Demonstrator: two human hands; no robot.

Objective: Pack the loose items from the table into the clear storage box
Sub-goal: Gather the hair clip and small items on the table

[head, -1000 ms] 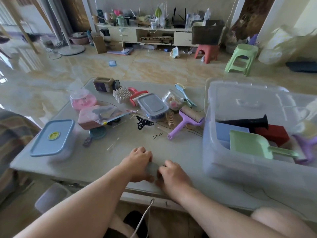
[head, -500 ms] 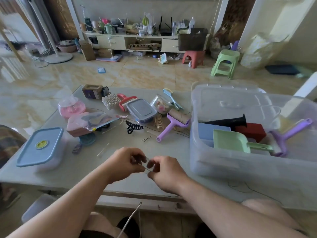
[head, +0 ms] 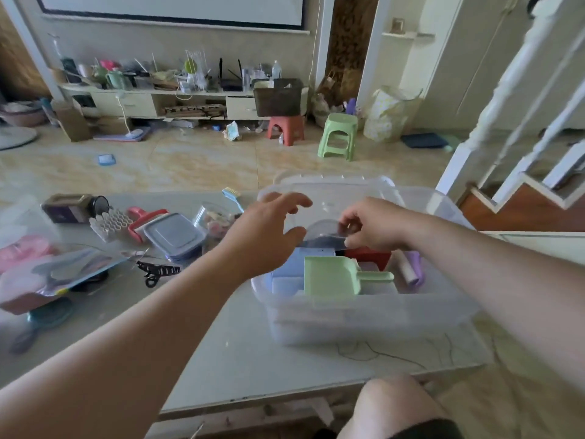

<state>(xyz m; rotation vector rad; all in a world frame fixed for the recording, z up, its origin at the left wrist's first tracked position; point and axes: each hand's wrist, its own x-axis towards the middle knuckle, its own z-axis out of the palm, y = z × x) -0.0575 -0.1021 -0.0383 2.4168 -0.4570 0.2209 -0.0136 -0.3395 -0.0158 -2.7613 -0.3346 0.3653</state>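
The clear storage box (head: 364, 315) stands on the table's right half. Inside lie a green scoop (head: 332, 277), a red block (head: 370, 256), a purple lint roller (head: 410, 267) and a pale blue item (head: 285, 270). My right hand (head: 373, 226) hovers over the box, pinching a small clear flat piece (head: 324, 228) by its edge. My left hand (head: 266, 236) is open with fingers spread above the box's left rim, close to that piece. Loose on the table to the left are a grey-lidded container (head: 174, 236), a black hair claw (head: 156, 270) and a white honeycomb piece (head: 110, 223).
More loose items sit at the table's left: a brown box (head: 68, 207), a clear jar (head: 215, 218), a blue brush (head: 232, 196), a pink packet (head: 47, 274), a teal hairbrush (head: 47, 315). My knee (head: 395, 403) is under the front edge. A stair railing (head: 506, 122) rises at right.
Both hands lifted from the table's front edge and travelled right to above the box. The small flat piece is now in my right hand alone; my left hand has let go and spread.
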